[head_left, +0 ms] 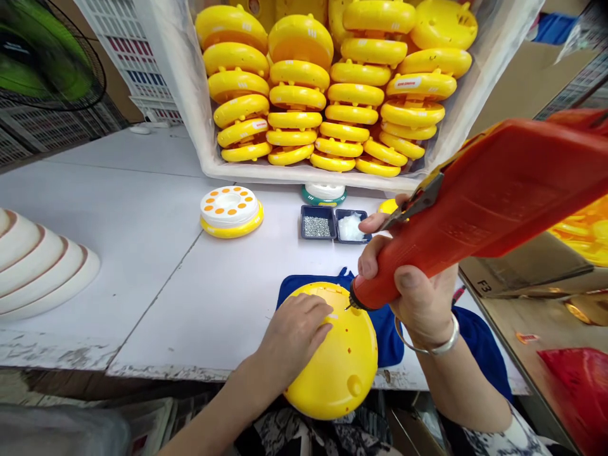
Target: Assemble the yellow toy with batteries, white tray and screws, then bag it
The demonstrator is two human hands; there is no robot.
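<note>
My right hand [413,285] is wrapped round an orange electric screwdriver [479,196], whose tip touches the top of a round yellow plastic shell [339,364]. That shell lies on a blue cloth [387,332] at the table's front edge. My left hand [297,332] rests on the shell's left side, fingers curled and pressed on it beside the tip. A silver bangle sits on my right wrist.
Two small dark trays, one of screws [317,225] and one of white bits [350,227], stand behind the shell. A white and yellow disc with orange dots [231,211] lies further left. A big crate [190,101] holds stacked yellow shells. White stacked pieces [38,266] sit far left; a cardboard box [517,266] right.
</note>
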